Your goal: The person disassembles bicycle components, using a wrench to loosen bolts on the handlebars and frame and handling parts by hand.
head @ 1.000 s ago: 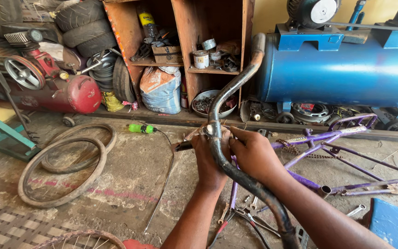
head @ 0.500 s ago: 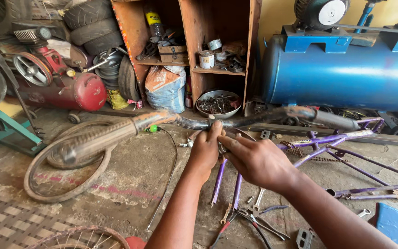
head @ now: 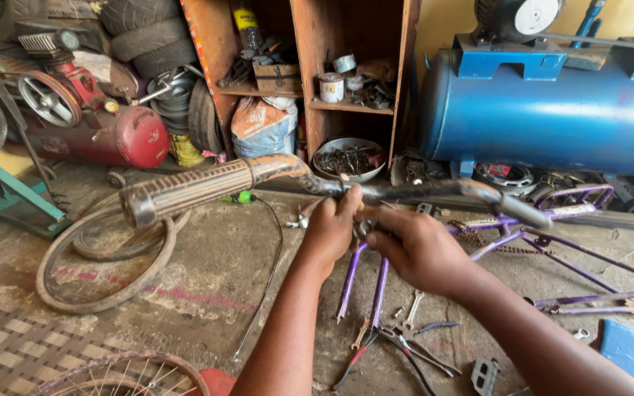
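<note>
Looking down through the head camera, I see both hands meeting at the middle of a bicycle handlebar (head: 405,192) held level above the workshop floor (head: 207,271). My left hand (head: 332,227) is curled over the bar's centre from the near side, fingers closed around the tube. My right hand (head: 420,249) is pressed up beside it, fingertips pinching at what looks like the stem clamp; the exact part under them is hidden. The ribbed rubber grip (head: 185,192) sticks out to the left, and the bare right end of the bar reaches toward the blue compressor tank (head: 544,110) at far right.

Below the bar, a purple bicycle frame (head: 522,242) lies on the floor, with pliers (head: 376,348) and a small spanner (head: 411,308) near me. A loose tyre (head: 104,264) lies at left, a red tank (head: 122,136) sits far left, and a wooden shelf unit (head: 317,73) stands behind with a metal bowl of small parts (head: 348,158) at its foot.

As I judge it, the main risk is the bar rotating or dropping if the left grip loosens, since its long ends give it leverage. A small fastener could also slip from the right fingertips and vanish among the floor clutter.
</note>
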